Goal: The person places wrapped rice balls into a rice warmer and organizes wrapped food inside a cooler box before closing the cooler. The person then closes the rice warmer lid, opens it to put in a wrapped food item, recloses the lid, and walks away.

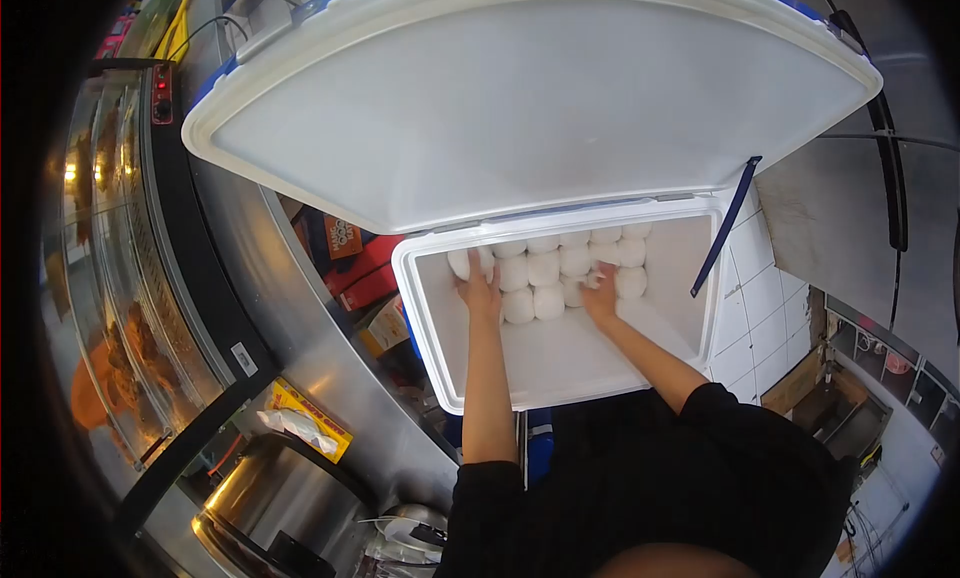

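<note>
An open white cooler box [428,350] holds several round white balls [543,269] packed in rows along its far side. Inside the box at the left end, my left hand [480,286] is on a white ball [462,263], its fingers apart around it. My right hand [600,296] reaches in among the balls toward the right end, fingers bent beside a ball [630,282]. Whether the right fingers grip a ball cannot be made out. The near part of the box floor shows bare.
The raised lid [540,108] stands behind the box, with a blue strap [727,226] at its right. To the left are a steel counter [330,378], a glass food display [130,278] and a metal pot [285,508]. White tiles [765,298] lie at right.
</note>
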Available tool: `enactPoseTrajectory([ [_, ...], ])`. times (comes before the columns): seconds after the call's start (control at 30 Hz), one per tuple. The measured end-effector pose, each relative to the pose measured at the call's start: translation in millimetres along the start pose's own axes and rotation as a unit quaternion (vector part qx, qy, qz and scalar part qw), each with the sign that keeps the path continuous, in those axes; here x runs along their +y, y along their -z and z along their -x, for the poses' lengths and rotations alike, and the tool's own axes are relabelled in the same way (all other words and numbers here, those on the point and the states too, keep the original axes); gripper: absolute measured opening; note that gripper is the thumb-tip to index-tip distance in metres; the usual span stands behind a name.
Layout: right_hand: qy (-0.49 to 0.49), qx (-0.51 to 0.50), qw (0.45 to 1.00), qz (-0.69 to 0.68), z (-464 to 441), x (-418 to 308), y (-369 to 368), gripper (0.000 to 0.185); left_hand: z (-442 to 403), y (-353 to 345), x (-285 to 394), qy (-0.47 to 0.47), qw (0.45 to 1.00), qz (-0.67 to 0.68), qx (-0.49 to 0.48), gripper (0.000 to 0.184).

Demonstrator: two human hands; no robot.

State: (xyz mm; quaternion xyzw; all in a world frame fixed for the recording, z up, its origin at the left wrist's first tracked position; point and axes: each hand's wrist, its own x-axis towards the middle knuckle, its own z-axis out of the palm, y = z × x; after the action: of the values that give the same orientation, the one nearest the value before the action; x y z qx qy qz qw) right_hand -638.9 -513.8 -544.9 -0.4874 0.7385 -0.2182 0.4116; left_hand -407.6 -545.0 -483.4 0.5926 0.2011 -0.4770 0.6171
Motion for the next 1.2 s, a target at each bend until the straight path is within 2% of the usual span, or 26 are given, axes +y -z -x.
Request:
enactPoseTrajectory([
  [0.07,-0.04,0.053,0.998,0.018,-19.6,49.9,23.9,0.064,-20.7,-1.5,-6.3,0.01,0.999,0.015,0.045,0.054],
  [0.17,0.003,-0.021,0.992,0.128,-28.6,62.0,60.3,0.063,-20.1,-12.7,-12.0,-0.018,0.994,0.076,0.082,0.052],
  [0.2,0.029,-0.061,0.979,0.193,-25.8,53.4,69.8,0.071,-17.9,-17.1,-13.8,-0.035,0.99,0.103,0.09,0.051],
  [0.23,0.061,-0.115,0.95,0.283,-27.7,46.8,79.8,0.073,-24.1,-13.1,-18.5,-0.021,0.988,0.127,0.081,0.05],
  [0.3,0.123,-0.222,0.857,0.448,-30.0,35.1,91.8,0.078,-34.4,-1.2,-20.8,0.001,0.983,0.171,0.063,0.05],
  [0.4,0.262,-0.195,0.81,0.487,-34.7,37.2,99.4,0.079,-34.3,-1.8,-16.9,0.009,0.99,0.085,0.108,0.049],
  [0.5,0.261,-0.28,0.709,0.592,-45.6,23.3,101.9,0.075,-42.8,1.5,-8.5,0.028,0.993,0.038,0.106,0.05],
  [0.6,0.285,-0.27,0.688,0.61,-43.3,5.4,107.1,0.071,-47.9,-4.9,-12.2,-0.006,0.991,0.057,0.122,0.051],
  [0.7,0.342,-0.322,0.665,0.581,-56.6,26.6,105.0,0.057,-30.9,-0.9,-20.6,-0.032,0.991,0.075,0.106,0.053],
  [0.8,0.361,-0.314,0.662,0.577,-51.9,50.2,101.2,0.04,-9.2,9.9,-40.7,-0.119,0.983,-0.02,0.136,0.051],
  [0.87,0.338,-0.287,0.711,0.546,-49.6,52.7,100.6,0.039,4.3,26.7,-68.8,-0.065,0.992,-0.009,0.109,0.055],
  [0.9,0.326,-0.272,0.735,0.529,-48.0,51.2,98.2,0.039,5.8,47.3,-89.2,0.03,0.997,-0.051,0.055,0.057],
  [0.97,0.178,-0.352,0.784,0.479,-51.4,32.2,100.8,0.046,35.5,44.9,-100.5,0.21,0.965,-0.154,-0.009,0.061],
  [1.0,0.102,-0.388,0.798,0.451,-53.4,14.8,106.3,0.05,69.1,20.1,-89.5,0.293,0.932,-0.211,-0.02,0.063],
  [1.07,-0.003,-0.457,0.868,0.197,-47.4,-34.0,124.4,0.062,98.8,3.1,-97.2,0.312,0.901,-0.295,-0.065,0.064],
  [1.1,-0.057,-0.478,0.874,0.063,-43.0,-56.2,129.3,0.068,107.6,-0.4,-98.4,0.319,0.882,-0.335,-0.087,0.065],
  [1.2,-0.026,-0.477,0.864,-0.16,-21.5,-97.8,115.7,0.079,114.8,-0.1,-85.5,0.263,0.905,-0.262,-0.209,0.072],
])
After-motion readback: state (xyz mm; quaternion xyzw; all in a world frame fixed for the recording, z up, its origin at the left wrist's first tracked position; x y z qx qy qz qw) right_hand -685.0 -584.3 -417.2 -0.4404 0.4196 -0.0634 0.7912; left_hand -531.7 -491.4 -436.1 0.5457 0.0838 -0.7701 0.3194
